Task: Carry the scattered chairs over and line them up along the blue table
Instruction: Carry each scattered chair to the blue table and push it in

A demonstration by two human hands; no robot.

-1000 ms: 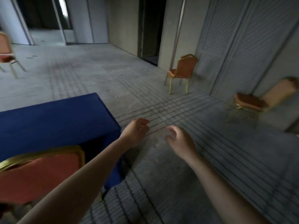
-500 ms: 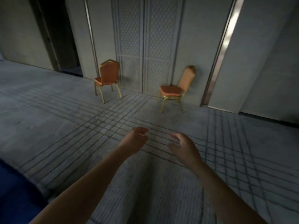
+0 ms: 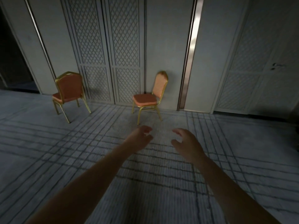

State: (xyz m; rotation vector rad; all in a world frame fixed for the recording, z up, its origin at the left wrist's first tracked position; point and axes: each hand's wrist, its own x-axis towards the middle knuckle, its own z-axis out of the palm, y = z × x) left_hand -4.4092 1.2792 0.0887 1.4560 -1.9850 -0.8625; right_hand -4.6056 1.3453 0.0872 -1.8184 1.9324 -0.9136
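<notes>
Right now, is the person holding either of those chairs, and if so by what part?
Nothing is held. The left hand and right hand hang empty with loosely curled fingers, short of the nearer chair by the wall.

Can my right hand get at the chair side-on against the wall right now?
Probably not yet: the right hand is open and empty, but the side-on chair stands well beyond it. Only carpet lies between, so the way looks free.

Left hand [image 3: 140, 138] and right hand [image 3: 186, 142] hang empty before two chairs [image 3: 146, 98].
</notes>
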